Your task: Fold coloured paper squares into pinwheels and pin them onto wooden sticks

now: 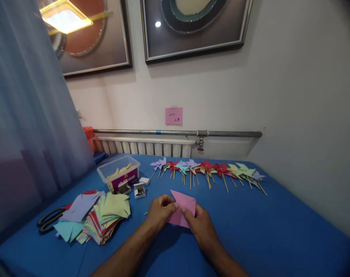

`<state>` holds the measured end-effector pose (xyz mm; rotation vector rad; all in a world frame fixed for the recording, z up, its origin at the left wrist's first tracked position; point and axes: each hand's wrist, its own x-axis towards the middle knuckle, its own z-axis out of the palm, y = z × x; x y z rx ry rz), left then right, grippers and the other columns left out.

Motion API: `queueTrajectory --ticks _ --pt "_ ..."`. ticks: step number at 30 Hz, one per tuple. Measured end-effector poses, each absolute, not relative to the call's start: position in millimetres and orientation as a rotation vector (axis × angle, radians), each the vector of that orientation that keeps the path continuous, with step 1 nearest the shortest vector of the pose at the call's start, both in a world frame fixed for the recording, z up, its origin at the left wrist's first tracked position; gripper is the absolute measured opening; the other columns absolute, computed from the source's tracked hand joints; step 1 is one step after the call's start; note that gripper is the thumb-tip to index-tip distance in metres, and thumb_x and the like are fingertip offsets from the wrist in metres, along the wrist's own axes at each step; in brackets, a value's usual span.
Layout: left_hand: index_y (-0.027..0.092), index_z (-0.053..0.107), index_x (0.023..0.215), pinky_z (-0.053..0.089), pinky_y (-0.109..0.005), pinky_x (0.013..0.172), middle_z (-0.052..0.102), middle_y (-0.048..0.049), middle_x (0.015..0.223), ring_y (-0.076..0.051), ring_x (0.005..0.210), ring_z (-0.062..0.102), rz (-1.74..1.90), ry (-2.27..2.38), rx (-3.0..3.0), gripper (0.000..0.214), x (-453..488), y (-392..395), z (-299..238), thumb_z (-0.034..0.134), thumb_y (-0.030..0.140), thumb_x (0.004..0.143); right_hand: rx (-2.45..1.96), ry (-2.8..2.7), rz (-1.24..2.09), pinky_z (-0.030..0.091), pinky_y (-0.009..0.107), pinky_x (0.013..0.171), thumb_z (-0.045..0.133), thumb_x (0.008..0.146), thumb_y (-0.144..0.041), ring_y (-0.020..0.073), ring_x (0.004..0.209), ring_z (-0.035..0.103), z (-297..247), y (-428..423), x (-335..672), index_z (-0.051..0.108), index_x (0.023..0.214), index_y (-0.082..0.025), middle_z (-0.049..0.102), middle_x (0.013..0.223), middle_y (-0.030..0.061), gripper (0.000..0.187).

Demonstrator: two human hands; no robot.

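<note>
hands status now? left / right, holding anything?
Left hand: closed, pinching the pink paper sheet at its left edge.
Right hand: closed, gripping the same sheet's lower right.

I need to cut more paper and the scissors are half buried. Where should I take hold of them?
Probably by the black handle loops of the scissors, reaching in from the left: the loops lie bare on the blue table, while the blades are hidden under the paper stack.

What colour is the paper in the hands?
Pink. The paper held by the left hand and right hand shows clearly in the head view.
</note>
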<state>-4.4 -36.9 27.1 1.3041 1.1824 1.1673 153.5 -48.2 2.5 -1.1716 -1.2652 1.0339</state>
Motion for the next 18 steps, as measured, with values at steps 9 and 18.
queueTrajectory --ticks 9,18 --pt "0.019 0.053 0.059 0.029 -0.024 0.052 0.053 0.0035 0.052 -0.008 0.048 0.041 1.096 1.055 1.084 0.036 -1 -35 19 0.083 0.037 0.052 -1.161 -1.251 1.097 0.050 0.033 0.063 0.076 0.071 -0.051 0.0255 0.070 0.066 -3 -46 152 0.080 0.092 -0.016 0.076 0.075 0.0062 0.041" --pt "0.018 0.052 0.057 0.029 -0.023 0.052 0.047 0.0054 0.050 -0.007 0.049 0.038 1.257 1.028 1.000 0.037 -3 -36 26 0.083 0.038 0.055 -1.135 -1.262 1.153 0.052 0.034 0.066 0.075 0.070 -0.049 0.0263 0.073 0.067 -15 -41 152 0.079 0.094 -0.016 0.077 0.077 0.0064 0.041"
